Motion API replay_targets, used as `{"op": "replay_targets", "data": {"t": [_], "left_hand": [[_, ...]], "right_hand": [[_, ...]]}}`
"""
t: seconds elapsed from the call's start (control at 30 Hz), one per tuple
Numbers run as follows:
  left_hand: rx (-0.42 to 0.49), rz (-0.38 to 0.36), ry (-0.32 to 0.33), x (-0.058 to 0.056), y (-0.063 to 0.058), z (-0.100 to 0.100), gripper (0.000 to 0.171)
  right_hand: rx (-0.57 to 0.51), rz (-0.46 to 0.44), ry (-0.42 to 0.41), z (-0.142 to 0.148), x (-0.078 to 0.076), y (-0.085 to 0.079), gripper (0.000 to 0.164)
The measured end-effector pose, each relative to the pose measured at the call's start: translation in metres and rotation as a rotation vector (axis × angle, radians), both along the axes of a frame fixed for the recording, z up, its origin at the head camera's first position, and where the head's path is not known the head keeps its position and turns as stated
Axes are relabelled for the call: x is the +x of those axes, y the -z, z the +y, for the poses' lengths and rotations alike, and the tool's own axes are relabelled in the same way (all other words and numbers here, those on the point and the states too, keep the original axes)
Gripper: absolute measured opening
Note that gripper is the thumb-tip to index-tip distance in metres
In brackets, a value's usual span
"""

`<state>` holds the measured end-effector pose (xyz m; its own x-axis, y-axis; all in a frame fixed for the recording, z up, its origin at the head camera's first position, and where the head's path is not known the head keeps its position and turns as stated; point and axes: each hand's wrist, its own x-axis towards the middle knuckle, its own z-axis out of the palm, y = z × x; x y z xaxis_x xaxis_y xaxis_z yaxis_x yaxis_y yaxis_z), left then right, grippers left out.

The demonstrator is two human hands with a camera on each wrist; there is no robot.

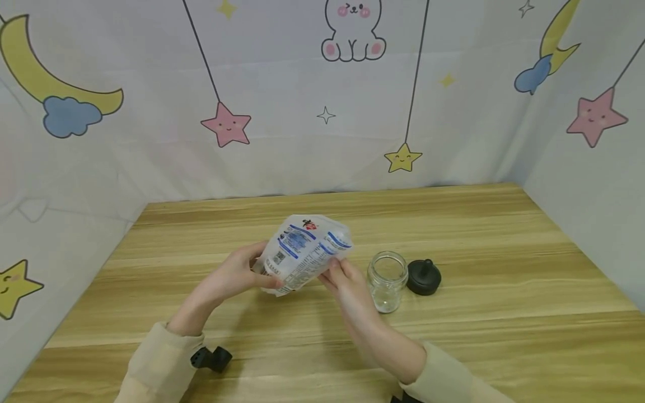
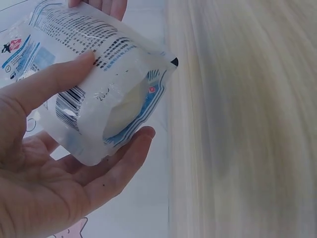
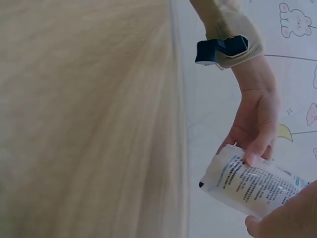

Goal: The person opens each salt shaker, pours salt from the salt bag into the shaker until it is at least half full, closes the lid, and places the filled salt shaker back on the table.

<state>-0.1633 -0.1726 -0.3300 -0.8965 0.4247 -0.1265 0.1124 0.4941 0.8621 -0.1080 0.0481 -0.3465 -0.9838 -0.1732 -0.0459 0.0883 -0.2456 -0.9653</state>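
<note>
A white plastic pouch (image 1: 308, 246) with blue and black print is held up over the table between both hands. My left hand (image 1: 234, 275) grips its lower left end, thumb across the printed face and fingers behind, as the left wrist view shows on the pouch (image 2: 101, 64). On the pouch's right edge, my right hand (image 1: 353, 291) pinches with the thumb in front and fingers underneath. Through a see-through part of the pouch some pale contents show. Just right of the right hand stands an uncapped clear glass jar (image 1: 387, 280).
Beside the jar lies a black lid (image 1: 424, 277) with a knob on top. Both objects rest on the wood-grain table (image 1: 478, 235). A white curtain (image 1: 282, 162) printed with stars, moons and a bear hangs behind the table. A black device (image 1: 211, 359) is strapped at the left wrist.
</note>
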Motion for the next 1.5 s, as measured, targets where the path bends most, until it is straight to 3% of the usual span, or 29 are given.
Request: {"op": "replay_targets", "data": {"t": [0.27, 0.6, 1.13, 1.5], "left_hand": [[0.027, -0.029, 0.006, 0.002, -0.004, -0.001, 0.061], [0.036, -0.015, 0.025, 0.004, -0.008, 0.000, 0.054], [-0.038, 0.061, 0.049, 0.005, -0.016, 0.000, 0.049], [-0.068, 0.111, 0.014, 0.008, -0.022, 0.001, 0.049]], "right_hand": [[-0.066, 0.013, -0.009, 0.001, 0.003, 0.003, 0.044], [-0.080, 0.007, -0.039, 0.006, 0.005, 0.003, 0.046], [-0.102, 0.010, -0.050, 0.014, 0.003, 0.004, 0.043], [-0.105, -0.013, -0.050, 0.015, 0.004, 0.002, 0.042]]}}
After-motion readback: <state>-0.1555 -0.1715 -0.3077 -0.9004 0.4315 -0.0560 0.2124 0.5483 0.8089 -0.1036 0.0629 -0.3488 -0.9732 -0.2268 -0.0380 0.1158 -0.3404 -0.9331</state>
